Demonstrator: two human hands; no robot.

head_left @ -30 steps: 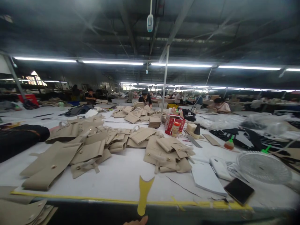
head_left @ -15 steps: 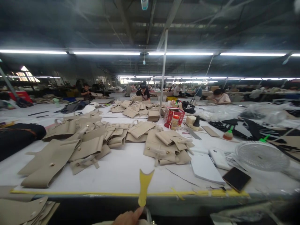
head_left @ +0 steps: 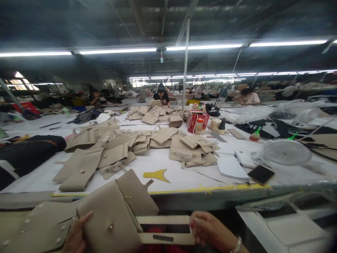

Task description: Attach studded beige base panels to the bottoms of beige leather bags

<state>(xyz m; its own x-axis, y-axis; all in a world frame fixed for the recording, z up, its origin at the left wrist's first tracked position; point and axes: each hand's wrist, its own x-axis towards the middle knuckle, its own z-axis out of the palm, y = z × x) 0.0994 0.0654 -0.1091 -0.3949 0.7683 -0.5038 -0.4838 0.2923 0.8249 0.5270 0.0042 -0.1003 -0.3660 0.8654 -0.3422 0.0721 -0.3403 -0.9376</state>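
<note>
Low in the head view, a beige leather bag piece [head_left: 106, 214] with a metal clasp is tilted over the table's front edge. My left hand [head_left: 76, 233] grips its left side, thumb on the face. Two pale beige straps [head_left: 163, 220] run rightward from the piece, a dark strip on the lower one. At their right ends my right hand [head_left: 204, 226] is closed, fingers curled against them. A yellow forked tool [head_left: 157, 175] lies flat on the white table just beyond the bag piece.
Beige bag pieces [head_left: 113, 153] are heaped across the table. A black roll [head_left: 28, 154] lies at left. To the right are a white pad [head_left: 233, 167], a phone [head_left: 261, 174] and a clear round lid [head_left: 285, 151]. A co-worker [head_left: 161, 95] sits across the table.
The yellow tool, upright above a hand at the table edge before, now lies on the table. The beige bag piece has come up into view, with both hands at it.
</note>
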